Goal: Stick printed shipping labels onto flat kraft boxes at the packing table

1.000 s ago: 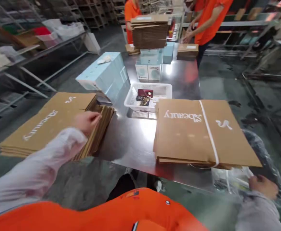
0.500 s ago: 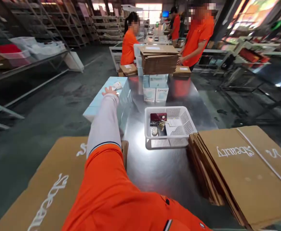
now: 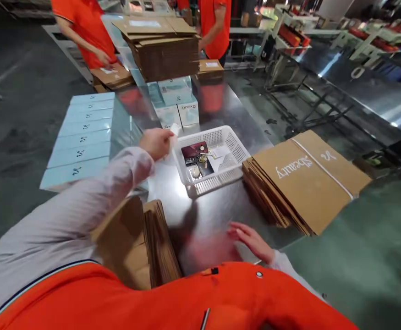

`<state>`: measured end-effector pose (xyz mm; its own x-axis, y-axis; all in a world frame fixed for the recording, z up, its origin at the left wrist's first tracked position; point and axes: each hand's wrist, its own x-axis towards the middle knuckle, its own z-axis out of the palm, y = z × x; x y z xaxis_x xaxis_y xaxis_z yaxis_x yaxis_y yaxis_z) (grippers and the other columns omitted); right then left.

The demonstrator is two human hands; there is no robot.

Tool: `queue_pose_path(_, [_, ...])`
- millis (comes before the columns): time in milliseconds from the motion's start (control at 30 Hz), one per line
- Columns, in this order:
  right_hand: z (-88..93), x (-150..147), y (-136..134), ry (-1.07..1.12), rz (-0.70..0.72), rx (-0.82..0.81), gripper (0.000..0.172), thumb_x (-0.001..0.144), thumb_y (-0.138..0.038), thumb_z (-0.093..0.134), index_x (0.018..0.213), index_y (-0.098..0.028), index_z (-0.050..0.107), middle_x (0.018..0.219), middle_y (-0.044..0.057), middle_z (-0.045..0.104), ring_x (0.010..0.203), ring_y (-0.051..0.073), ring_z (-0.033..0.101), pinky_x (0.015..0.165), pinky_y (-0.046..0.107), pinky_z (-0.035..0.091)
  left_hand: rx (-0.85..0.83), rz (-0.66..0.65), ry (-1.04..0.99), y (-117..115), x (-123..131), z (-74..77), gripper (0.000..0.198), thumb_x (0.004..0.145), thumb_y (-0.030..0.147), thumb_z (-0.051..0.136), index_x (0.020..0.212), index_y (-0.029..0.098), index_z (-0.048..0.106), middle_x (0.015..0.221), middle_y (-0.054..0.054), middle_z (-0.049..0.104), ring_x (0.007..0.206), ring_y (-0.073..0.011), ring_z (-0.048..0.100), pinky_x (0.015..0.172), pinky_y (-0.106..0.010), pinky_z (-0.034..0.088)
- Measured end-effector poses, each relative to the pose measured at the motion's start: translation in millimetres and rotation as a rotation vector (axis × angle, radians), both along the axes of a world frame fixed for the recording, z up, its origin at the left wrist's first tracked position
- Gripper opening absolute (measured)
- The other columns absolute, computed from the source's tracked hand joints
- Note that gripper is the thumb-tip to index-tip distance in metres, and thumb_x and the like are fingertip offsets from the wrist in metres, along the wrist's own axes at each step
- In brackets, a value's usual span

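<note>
My left hand point(image 3: 156, 143) is closed on a small white item point(image 3: 175, 129), perhaps paper or a roll; its exact kind does not show. The hand hangs by the left rim of a white plastic basket point(image 3: 236, 142). Inside the basket lie a dark red phone-like object point(image 3: 194, 150), keys, a round pale item and white paper. To its left stands a row of light blue boxes point(image 3: 83, 133). My right hand point(image 3: 251, 240) is low over the metal table point(image 3: 203, 220), near its front edge, fingers stretched and apart, holding nothing.
At right lies a strapped stack of flattened cartons point(image 3: 310, 178); more folded cardboard point(image 3: 161, 243) is close on my left. A tall cardboard pile point(image 3: 166, 52) sits on blue-and-white boxes point(image 3: 179, 98) at the back. Two co-workers in orange stand beyond, one with a hand point(image 3: 104, 58) on cardboard.
My left hand has picked the small white item off the blue boxes and moved right and nearer, towards the basket. My right hand has come into view. The view has turned right and down.
</note>
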<state>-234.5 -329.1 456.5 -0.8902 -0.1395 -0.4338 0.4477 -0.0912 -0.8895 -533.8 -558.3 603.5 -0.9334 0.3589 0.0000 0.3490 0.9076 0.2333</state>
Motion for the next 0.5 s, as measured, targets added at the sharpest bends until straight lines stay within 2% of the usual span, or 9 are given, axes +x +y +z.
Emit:
queue_pose_path(100, [2.3, -8.6, -15.8, 0.027, -0.131, -0.441, 0.080, 0.060, -0.072, 0.078, 0.124, -0.033, 0.050, 0.131, 0.007, 0.056, 0.114, 0.024, 0.061, 0.102, 0.045, 0.048, 0.083, -0.297, -0.226, 58.2, 120.9, -17.0, 0.047, 0.090, 0.021, 0.057, 0.137, 0.019, 0.059, 0.118, -0.009, 0.071, 0.108, -0.0242, 0.066, 0.094, -0.031, 0.049])
queue_pose_path(167, [9.3, -16.7, -18.8, 0.097, -0.143, -0.608, 0.080, 0.057, -0.065, 0.083, 0.120, -0.031, 0.049, 0.121, 0.005, 0.059, 0.101, 0.019, 0.063, 0.088, 0.036, 0.053, 0.198, -0.425, -0.471, 80.4, 183.6, -27.2, 0.049, 0.091, 0.024, 0.054, 0.139, 0.019, 0.055, 0.109, -0.008, 0.073, 0.098, -0.0216, 0.069, 0.086, -0.028, 0.052])
queue_pose_path(200, [13.5, -16.6, -16.5, 0.132, -0.141, -0.627, 0.074, 0.059, -0.062, 0.083, 0.115, -0.028, 0.050, 0.108, 0.003, 0.062, 0.089, 0.016, 0.062, 0.078, 0.031, 0.054, 0.261, -0.425, -0.594, 86.9, 205.6, -31.3, 0.050, 0.094, 0.026, 0.049, 0.143, 0.018, 0.050, 0.103, -0.008, 0.074, 0.090, -0.0199, 0.070, 0.080, -0.028, 0.054])
queue_pose_path(267, [21.7, -6.6, -5.1, 0.171, -0.123, -0.577, 0.061, 0.062, -0.055, 0.083, 0.103, -0.023, 0.051, 0.084, -0.001, 0.059, 0.066, 0.011, 0.054, 0.060, 0.024, 0.047, 0.328, -0.351, -0.698, 93.7, 232.7, -37.9, 0.054, 0.098, 0.028, 0.039, 0.150, 0.015, 0.038, 0.088, -0.006, 0.074, 0.074, -0.0173, 0.070, 0.069, -0.027, 0.053])
queue_pose_path(300, [25.2, 1.9, 3.0, 0.170, -0.099, -0.539, 0.057, 0.062, -0.048, 0.084, 0.100, -0.022, 0.051, 0.079, -0.002, 0.057, 0.061, 0.010, 0.051, 0.056, 0.023, 0.044, 0.310, -0.315, -0.649, 95.6, 240.3, -40.6, 0.055, 0.098, 0.029, 0.039, 0.150, 0.015, 0.037, 0.082, -0.005, 0.073, 0.069, -0.0170, 0.068, 0.066, -0.027, 0.052])
queue_pose_path(333, [28.1, 11.5, 11.7, 0.152, -0.060, -0.514, 0.054, 0.061, -0.042, 0.084, 0.098, -0.021, 0.051, 0.079, -0.002, 0.057, 0.061, 0.010, 0.052, 0.055, 0.023, 0.043, 0.256, -0.302, -0.552, 97.4, 246.0, -43.2, 0.053, 0.096, 0.031, 0.043, 0.146, 0.015, 0.043, 0.077, -0.004, 0.072, 0.066, -0.0173, 0.067, 0.065, -0.027, 0.050])
queue_pose_path(433, [31.3, 38.0, 36.9, 0.067, 0.109, -0.481, 0.048, 0.064, -0.035, 0.076, 0.103, -0.022, 0.052, 0.093, 0.002, 0.063, 0.077, 0.016, 0.061, 0.069, 0.030, 0.052, 0.054, -0.419, -0.269, 105.7, 262.0, -49.4, 0.028, 0.090, 0.034, 0.056, 0.110, 0.020, 0.071, 0.078, -0.005, 0.073, 0.073, -0.0190, 0.067, 0.069, -0.027, 0.046])
queue_pose_path(467, [30.2, 45.1, 44.6, 0.075, 0.140, -0.401, 0.040, 0.070, -0.035, 0.070, 0.103, -0.021, 0.053, 0.096, 0.003, 0.064, 0.082, 0.017, 0.062, 0.076, 0.033, 0.052, 0.037, -0.458, -0.257, 109.6, 267.8, -50.2, 0.024, 0.090, 0.033, 0.055, 0.097, 0.020, 0.074, 0.079, -0.006, 0.073, 0.074, -0.0186, 0.066, 0.068, -0.027, 0.045])
queue_pose_path(500, [27.9, 51.5, 52.2, 0.113, 0.144, -0.251, 0.029, 0.076, -0.034, 0.064, 0.100, -0.020, 0.055, 0.097, 0.005, 0.064, 0.087, 0.018, 0.062, 0.082, 0.035, 0.051, 0.052, -0.477, -0.291, 113.5, 272.9, -49.7, 0.024, 0.090, 0.033, 0.054, 0.089, 0.020, 0.075, 0.077, -0.005, 0.072, 0.071, -0.0172, 0.065, 0.066, -0.026, 0.044])
